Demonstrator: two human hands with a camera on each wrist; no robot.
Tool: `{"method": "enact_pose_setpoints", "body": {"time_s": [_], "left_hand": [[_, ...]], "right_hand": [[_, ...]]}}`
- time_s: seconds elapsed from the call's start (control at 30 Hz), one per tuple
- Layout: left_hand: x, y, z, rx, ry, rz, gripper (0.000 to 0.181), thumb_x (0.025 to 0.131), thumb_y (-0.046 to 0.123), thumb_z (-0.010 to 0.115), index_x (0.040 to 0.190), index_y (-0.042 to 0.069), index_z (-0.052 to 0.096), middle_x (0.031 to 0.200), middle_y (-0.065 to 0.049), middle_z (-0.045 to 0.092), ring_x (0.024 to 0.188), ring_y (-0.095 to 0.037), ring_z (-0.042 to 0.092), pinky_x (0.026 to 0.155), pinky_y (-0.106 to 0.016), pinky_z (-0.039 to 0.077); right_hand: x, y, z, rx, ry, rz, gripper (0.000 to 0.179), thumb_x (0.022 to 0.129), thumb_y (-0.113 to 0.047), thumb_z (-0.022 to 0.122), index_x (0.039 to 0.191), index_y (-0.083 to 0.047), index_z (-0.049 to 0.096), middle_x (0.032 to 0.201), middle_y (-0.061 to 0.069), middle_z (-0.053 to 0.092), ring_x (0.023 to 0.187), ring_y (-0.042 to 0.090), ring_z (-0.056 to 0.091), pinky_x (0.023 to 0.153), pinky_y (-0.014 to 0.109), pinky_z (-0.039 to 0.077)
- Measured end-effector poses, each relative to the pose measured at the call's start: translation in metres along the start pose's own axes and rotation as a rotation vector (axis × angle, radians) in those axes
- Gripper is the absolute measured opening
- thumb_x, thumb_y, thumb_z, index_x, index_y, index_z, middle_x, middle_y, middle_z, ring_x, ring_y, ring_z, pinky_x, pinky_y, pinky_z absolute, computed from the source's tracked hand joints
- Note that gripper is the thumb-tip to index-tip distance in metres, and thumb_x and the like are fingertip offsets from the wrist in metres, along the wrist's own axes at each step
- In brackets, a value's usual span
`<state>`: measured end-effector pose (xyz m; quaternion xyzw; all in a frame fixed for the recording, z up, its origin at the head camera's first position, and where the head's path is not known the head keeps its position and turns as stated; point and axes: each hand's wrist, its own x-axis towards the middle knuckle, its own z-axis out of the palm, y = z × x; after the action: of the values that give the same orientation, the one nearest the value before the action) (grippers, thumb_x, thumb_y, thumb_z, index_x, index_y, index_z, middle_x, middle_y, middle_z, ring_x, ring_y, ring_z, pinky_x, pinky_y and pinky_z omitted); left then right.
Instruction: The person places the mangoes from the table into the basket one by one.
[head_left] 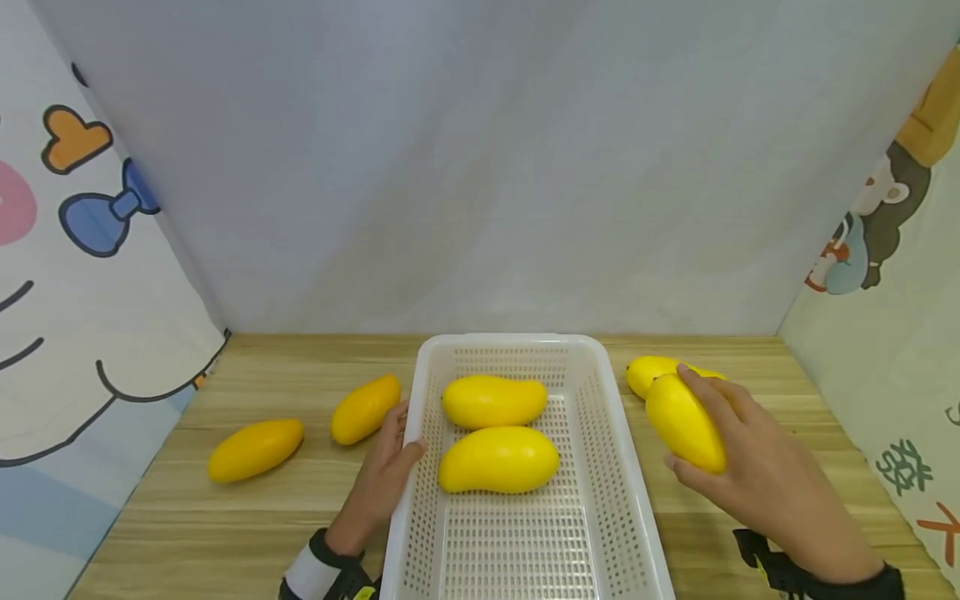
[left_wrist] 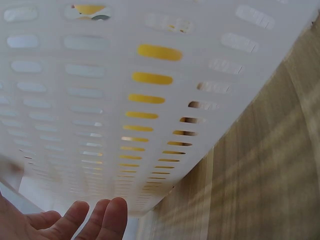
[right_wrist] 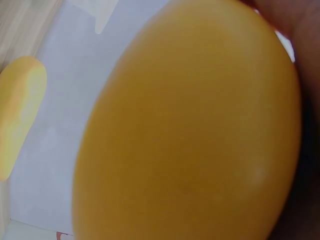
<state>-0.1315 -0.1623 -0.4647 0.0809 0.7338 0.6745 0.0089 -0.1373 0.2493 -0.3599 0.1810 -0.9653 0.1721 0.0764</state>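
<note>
In the head view my right hand (head_left: 757, 454) grips a yellow mango (head_left: 686, 423), thumb below and fingers over its far side. The held mango (right_wrist: 190, 125) fills most of the right wrist view. Behind it lies another mango (head_left: 654, 375), partly covered by the held one and the hand. My left hand (head_left: 381, 475) holds the left rim of a white perforated plastic basket (head_left: 618, 442), its thumb at the rim and fingers along the outer wall. Two mangoes, one farther back (head_left: 495, 402) and one nearer (head_left: 498, 460), lie side by side inside the basket.
Left of the basket, a mango (head_left: 366, 408) lies close to my left hand, and another mango (head_left: 256, 450) sits farther left. All stand on a wood-grain table (head_left: 187, 542). A pale wall (head_left: 510, 183) closes the back, with printed panels at both sides.
</note>
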Motion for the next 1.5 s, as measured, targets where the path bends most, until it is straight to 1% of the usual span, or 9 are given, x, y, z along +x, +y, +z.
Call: {"method": "enact_pose_setpoints", "body": {"time_s": [0.13, 0.3, 0.53, 0.83, 1.03, 1.27, 1.5], "left_hand": [[0.000, 0.000, 0.000, 0.008, 0.005, -0.003, 0.056, 0.105, 0.005, 0.041, 0.157, 0.006, 0.020, 0.151, -0.025, 0.037, 0.126, -0.046, 0.049, 0.093, -0.052, 0.054], [0.000, 0.000, 0.000, 0.020, 0.008, -0.001, 0.056, 0.105, 0.005, 0.041, 0.157, 0.005, 0.020, 0.152, -0.025, 0.037, 0.128, -0.046, 0.049, 0.094, -0.052, 0.053], [0.000, 0.000, 0.001, 0.020, 0.010, -0.010, 0.057, 0.105, 0.005, 0.041, 0.157, 0.006, 0.019, 0.152, -0.025, 0.036, 0.128, -0.046, 0.049, 0.093, -0.052, 0.053], [0.000, 0.001, 0.001, 0.021, 0.006, -0.003, 0.056, 0.105, 0.005, 0.041, 0.157, 0.005, 0.018, 0.152, -0.025, 0.036, 0.127, -0.046, 0.049, 0.094, -0.053, 0.053], [0.000, 0.002, 0.001, 0.024, 0.007, -0.008, 0.056, 0.105, 0.005, 0.040, 0.157, 0.005, 0.018, 0.152, -0.026, 0.036, 0.127, -0.047, 0.049, 0.094, -0.053, 0.053], [0.000, 0.001, 0.000, 0.010, 0.000, 0.002, 0.056, 0.105, 0.005, 0.040, 0.156, 0.004, 0.018, 0.151, -0.027, 0.036, 0.127, -0.048, 0.049, 0.092, -0.051, 0.054], [0.000, -0.001, 0.000, 0.015, -0.006, 0.012, 0.056, 0.105, 0.005, 0.040, 0.156, 0.003, 0.017, 0.152, -0.027, 0.035, 0.128, -0.047, 0.048, 0.095, -0.051, 0.053]], "right_hand": [[0.000, -0.003, 0.001, -0.006, 0.025, -0.033, 0.102, 0.077, -0.036, 0.087, 0.160, -0.022, 0.029, 0.142, 0.020, 0.046, 0.087, 0.032, 0.059, 0.059, 0.041, 0.050], [-0.001, -0.006, 0.003, -0.005, 0.051, -0.077, 0.100, 0.076, -0.031, 0.087, 0.158, -0.021, 0.033, 0.139, 0.017, 0.048, 0.084, 0.028, 0.059, 0.060, 0.038, 0.049], [-0.002, -0.010, 0.005, -0.003, 0.057, -0.108, 0.101, 0.074, -0.029, 0.088, 0.158, -0.022, 0.033, 0.136, 0.016, 0.049, 0.084, 0.026, 0.058, 0.060, 0.038, 0.051], [0.000, -0.016, 0.008, -0.011, 0.047, -0.137, 0.102, 0.074, -0.030, 0.088, 0.159, -0.023, 0.032, 0.137, 0.015, 0.049, 0.081, 0.022, 0.056, 0.061, 0.035, 0.049], [-0.001, -0.020, 0.011, -0.007, 0.060, -0.168, 0.101, 0.074, -0.032, 0.089, 0.158, -0.021, 0.034, 0.137, 0.015, 0.049, 0.084, 0.022, 0.057, 0.064, 0.037, 0.053], [0.000, -0.024, 0.012, -0.002, 0.055, -0.174, 0.100, 0.074, -0.033, 0.089, 0.157, -0.021, 0.035, 0.138, 0.014, 0.048, 0.088, 0.024, 0.057, 0.068, 0.041, 0.055], [-0.001, -0.027, 0.012, -0.004, 0.076, -0.219, 0.103, 0.073, -0.032, 0.090, 0.158, -0.022, 0.034, 0.141, 0.010, 0.047, 0.093, 0.022, 0.056, 0.069, 0.040, 0.054]]}}
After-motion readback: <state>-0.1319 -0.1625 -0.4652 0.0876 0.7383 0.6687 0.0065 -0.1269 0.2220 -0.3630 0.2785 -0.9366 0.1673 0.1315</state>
